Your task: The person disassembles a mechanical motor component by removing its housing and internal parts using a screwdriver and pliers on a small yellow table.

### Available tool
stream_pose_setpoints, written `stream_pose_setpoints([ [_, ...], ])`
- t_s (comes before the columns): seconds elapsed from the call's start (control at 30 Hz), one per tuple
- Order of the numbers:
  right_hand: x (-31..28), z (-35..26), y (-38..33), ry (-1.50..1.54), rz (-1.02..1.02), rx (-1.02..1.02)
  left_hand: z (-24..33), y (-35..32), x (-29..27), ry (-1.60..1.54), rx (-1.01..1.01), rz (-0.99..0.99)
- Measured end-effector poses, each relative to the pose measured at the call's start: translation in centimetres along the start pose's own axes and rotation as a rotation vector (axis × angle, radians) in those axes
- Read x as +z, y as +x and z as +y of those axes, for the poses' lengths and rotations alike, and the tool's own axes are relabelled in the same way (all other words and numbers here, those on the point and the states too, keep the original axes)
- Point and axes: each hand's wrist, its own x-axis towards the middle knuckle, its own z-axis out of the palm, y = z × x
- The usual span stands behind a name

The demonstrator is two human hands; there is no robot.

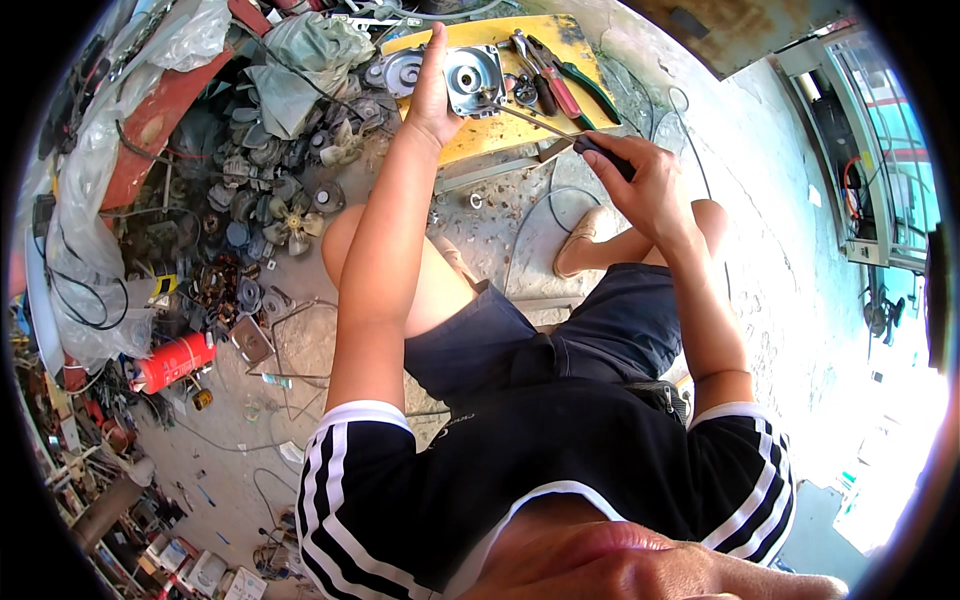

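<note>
My left hand (436,98) grips a square silver metal motor end cover (474,78) by its left side, thumb pointing away from me. The cover has a round recess with a hole in its middle. In my right hand (648,188) is a screwdriver (615,163), its dark handle wrapped by my fingers. The long thin shaft runs left, and its tip meets the cover's lower edge area. Just behind my left hand lies another round metal cover (403,72). Both hands are over or beside a low yellow board (485,140).
On the board lie red-handled pliers (562,92) and green-handled pliers (592,90). Heaped motor parts, with a fan wheel (294,228), cover the floor at left near a red cylinder (175,362). A cable (553,205) loops across the floor; a glass-sided cabinet (870,150) stands at right.
</note>
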Motion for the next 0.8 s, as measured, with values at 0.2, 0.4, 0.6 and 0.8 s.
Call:
stream_pose_setpoints([
  [0.2,0.0,0.0,0.3,0.026,0.030,0.040,-0.1,0.1,-0.2,0.009,0.005,-0.026],
  [0.4,-0.1,-0.3,0.2,0.033,-0.011,0.080,0.0,0.1,-0.1,-0.035,-0.010,-0.052],
  [0.6,-0.2,-0.1,0.1,0.089,-0.074,0.100,-0.1,0.3,-0.9,0.039,-0.019,-0.089],
  [0.8,-0.3,0.1,0.3,0.128,-0.109,0.123,-0.2,0.0,0.4,0.024,0.062,-0.045],
])
